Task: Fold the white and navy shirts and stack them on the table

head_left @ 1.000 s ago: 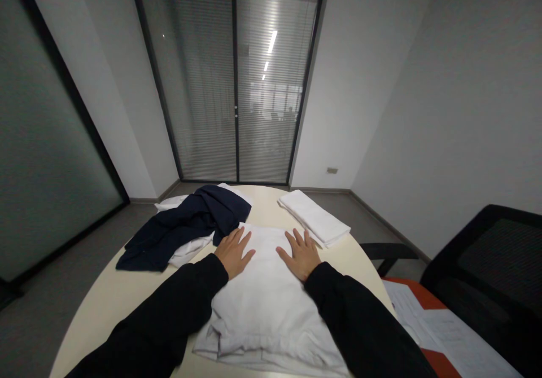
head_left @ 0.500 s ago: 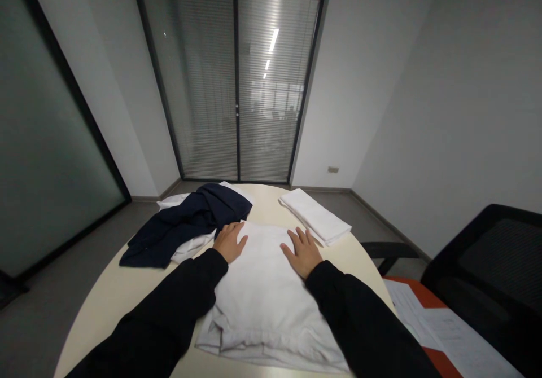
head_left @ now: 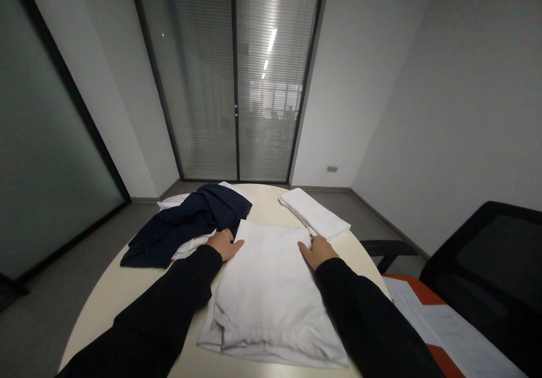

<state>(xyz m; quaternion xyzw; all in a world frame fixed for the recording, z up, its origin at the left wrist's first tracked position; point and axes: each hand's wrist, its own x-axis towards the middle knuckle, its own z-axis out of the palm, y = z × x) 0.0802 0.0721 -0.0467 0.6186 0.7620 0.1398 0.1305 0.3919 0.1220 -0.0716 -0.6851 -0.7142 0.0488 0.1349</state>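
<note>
The white garment runs lengthwise between left hand and right hand, 1 by each far corner; whether clamped, I cannot tell.

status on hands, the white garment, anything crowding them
Left hand, right hand at opposite side edges of white garment, grip unclear. Garment lying flat, near end wrinkled. Navy garment, folded white cloth close by.

Papers on orange chair seat
</note>
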